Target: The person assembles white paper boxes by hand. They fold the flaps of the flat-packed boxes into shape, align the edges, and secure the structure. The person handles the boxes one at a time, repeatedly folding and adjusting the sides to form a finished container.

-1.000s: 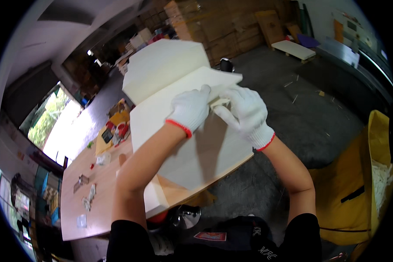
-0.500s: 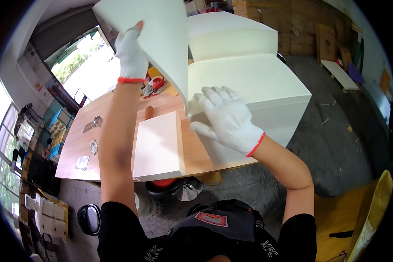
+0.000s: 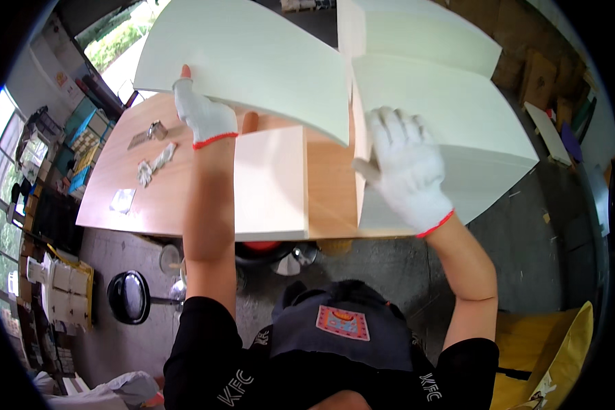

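A pale sheet (image 3: 246,55) spreads across the top of the frame from upper left to centre, bowed, its pointed near corner just above the middle. The left hand (image 3: 203,116), in a white glove with a red cuff, grips its lower edge at upper left; the bare thumb tip lies on the upper face, and the other fingers are hidden beneath.

The right hand (image 3: 404,167), gloved alike, is right of centre, open and palm down over the left part of a white stack (image 3: 482,126), fingers toward the top, thumb out to the left. Whether it presses on the stack I cannot tell. A taller stack (image 3: 434,31) rises behind at upper right.

At centre a white block (image 3: 270,184) lies on the wooden table (image 3: 331,198), with the round end of a brown rod (image 3: 251,123) just beyond it. On the table's left part are a small metal piece (image 3: 157,130), a crumpled white cloth (image 3: 156,164) and a clear packet (image 3: 123,200). A black stool (image 3: 128,297) stands at lower left, a yellow bag (image 3: 547,335) at lower right.
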`<state>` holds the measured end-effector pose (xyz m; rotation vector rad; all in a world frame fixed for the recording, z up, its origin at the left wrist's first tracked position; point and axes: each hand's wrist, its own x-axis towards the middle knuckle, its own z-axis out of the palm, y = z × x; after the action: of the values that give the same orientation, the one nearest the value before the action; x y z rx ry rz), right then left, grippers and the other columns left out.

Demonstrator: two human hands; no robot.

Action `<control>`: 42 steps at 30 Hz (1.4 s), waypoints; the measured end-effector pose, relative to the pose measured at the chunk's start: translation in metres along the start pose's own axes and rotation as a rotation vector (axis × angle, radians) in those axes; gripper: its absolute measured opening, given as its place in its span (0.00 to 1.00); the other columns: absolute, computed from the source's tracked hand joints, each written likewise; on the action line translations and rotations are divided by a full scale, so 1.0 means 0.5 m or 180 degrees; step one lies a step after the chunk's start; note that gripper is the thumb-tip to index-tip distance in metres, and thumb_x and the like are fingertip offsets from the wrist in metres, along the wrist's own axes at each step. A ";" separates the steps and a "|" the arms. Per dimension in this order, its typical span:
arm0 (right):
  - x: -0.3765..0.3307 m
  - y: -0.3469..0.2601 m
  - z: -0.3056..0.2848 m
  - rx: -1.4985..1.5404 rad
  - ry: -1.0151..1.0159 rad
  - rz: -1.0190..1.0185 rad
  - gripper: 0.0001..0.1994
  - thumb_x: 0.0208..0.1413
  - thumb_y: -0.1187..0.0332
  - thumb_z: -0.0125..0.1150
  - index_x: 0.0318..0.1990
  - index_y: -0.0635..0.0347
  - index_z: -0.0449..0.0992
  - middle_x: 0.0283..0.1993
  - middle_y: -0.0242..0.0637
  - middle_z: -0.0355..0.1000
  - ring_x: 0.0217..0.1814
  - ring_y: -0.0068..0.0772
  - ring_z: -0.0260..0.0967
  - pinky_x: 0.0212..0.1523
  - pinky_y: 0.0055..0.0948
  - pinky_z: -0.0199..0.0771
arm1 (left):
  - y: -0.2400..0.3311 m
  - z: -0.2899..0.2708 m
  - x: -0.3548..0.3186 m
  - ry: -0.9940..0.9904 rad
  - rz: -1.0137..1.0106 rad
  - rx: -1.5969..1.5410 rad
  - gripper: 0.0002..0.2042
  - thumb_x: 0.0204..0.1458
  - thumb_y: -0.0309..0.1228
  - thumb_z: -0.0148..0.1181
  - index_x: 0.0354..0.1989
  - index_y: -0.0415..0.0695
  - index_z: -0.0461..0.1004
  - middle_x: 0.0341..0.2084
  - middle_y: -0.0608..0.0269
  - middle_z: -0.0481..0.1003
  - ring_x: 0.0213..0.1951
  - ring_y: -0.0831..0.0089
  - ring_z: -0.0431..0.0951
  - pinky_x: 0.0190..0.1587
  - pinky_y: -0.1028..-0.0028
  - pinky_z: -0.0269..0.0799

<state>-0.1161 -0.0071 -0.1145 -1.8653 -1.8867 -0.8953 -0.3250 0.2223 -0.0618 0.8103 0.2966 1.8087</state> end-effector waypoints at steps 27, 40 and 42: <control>0.041 -0.275 0.401 0.5564 -0.0463 0.3038 0.26 0.63 0.72 0.59 0.68 0.67 0.65 0.62 0.41 0.72 0.62 0.31 0.69 0.64 0.28 0.67 | 0.092 -0.577 -0.068 -0.0879 -0.1838 0.3046 0.28 0.56 0.30 0.66 0.65 0.43 0.67 0.50 0.52 0.81 0.47 0.68 0.81 0.49 0.70 0.75; -0.076 -0.256 0.474 0.1322 -0.1685 0.1610 0.38 0.57 0.34 0.57 0.61 0.57 0.72 0.45 0.46 0.77 0.44 0.46 0.77 0.48 0.43 0.75 | 0.041 -0.670 -0.172 -0.1967 -0.1637 0.5668 0.16 0.54 0.33 0.64 0.52 0.54 0.77 0.44 0.60 0.77 0.47 0.60 0.79 0.49 0.63 0.74; -0.050 -0.251 0.418 0.1633 -0.2427 0.1384 0.38 0.58 0.34 0.57 0.65 0.55 0.69 0.42 0.46 0.77 0.42 0.45 0.77 0.45 0.43 0.75 | 0.063 -0.684 -0.178 -0.2202 -0.1482 0.5747 0.16 0.54 0.33 0.65 0.52 0.53 0.76 0.45 0.61 0.76 0.49 0.61 0.78 0.50 0.63 0.73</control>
<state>-0.1976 0.1155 -0.3105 -2.2770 -1.6905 0.4726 -0.5544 0.1902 -0.3305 2.1932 1.5393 0.3165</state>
